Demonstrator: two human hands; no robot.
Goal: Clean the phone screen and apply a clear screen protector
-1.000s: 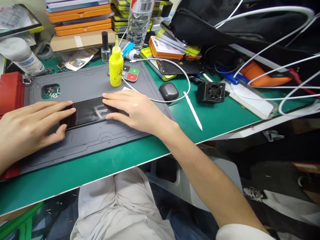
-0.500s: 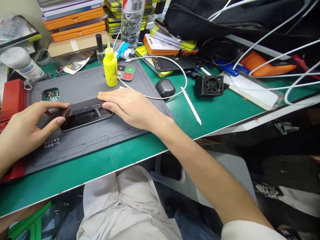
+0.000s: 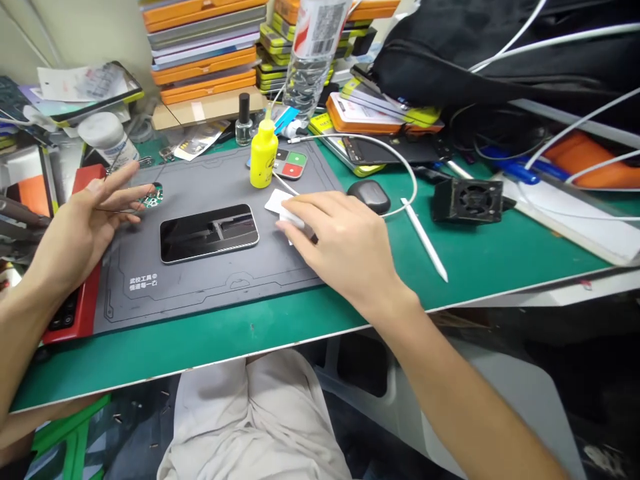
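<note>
A phone [image 3: 209, 233] lies face up on the grey work mat [image 3: 200, 293], its black screen showing reflections. My left hand [image 3: 83, 227] is raised to the left of it, fingers bent. Thin dark lines by those fingers look like the edges of a thin clear sheet [image 3: 117, 211], mostly see-through. To the phone's right, my right hand [image 3: 345, 240] is closed on a small white piece [image 3: 295, 215] whose kind I cannot make out. A flat white piece [image 3: 275, 200] lies beside its fingertips.
Behind the phone stands a yellow dropper bottle [image 3: 264, 155]. A black earbud case [image 3: 370, 195], white stylus [image 3: 425, 240] and small black fan [image 3: 467, 200] are on the right. A red stand [image 3: 83, 307] borders the mat's left; stacked boxes [image 3: 205, 57] rise behind.
Both hands have left the phone. My left hand has lifted away leftward with the thin sheet; my right hand has moved right and closed on the white piece. The camera view has shifted.
</note>
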